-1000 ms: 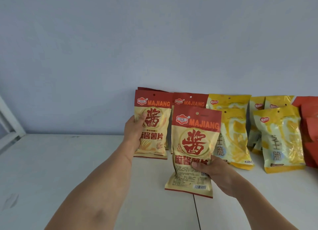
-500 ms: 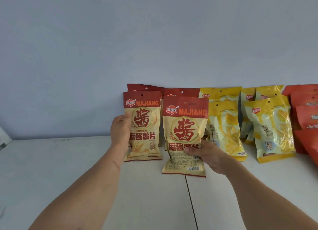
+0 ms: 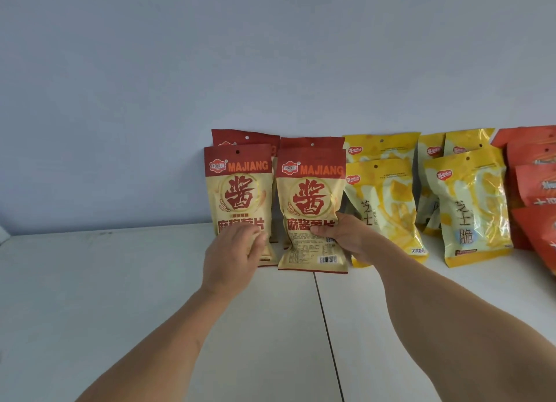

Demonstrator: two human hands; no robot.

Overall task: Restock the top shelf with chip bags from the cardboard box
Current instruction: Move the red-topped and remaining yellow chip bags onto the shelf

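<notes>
White shelf (image 3: 120, 296) is lying bare toward 9 o'clock. Right hand (image 3: 346, 239) is gripping the front MAJIANG bag (image 3: 311, 203) upright at 12 o'clock, bottom edge on the shelf. Left hand (image 3: 231, 257), fingers loosely curled, is touching the neighbouring MAJIANG bag (image 3: 239, 191). Yellow bags (image 3: 469, 209) are crowding 2 o'clock.

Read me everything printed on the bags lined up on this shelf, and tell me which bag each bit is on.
"MAJIANG" and a big "酱": left front MAJIANG bag.
"MAJIANG", "酱", "麻酱薯片": right front MAJIANG bag, pinched by the right hand.
"芝士": yellow bag beside it.
"芝士脆": yellow bag farther right.
Logo badges, the back panel's fine print, barcode digits and the orange-red bags' lettering: too small, blurred or cut off.
</notes>
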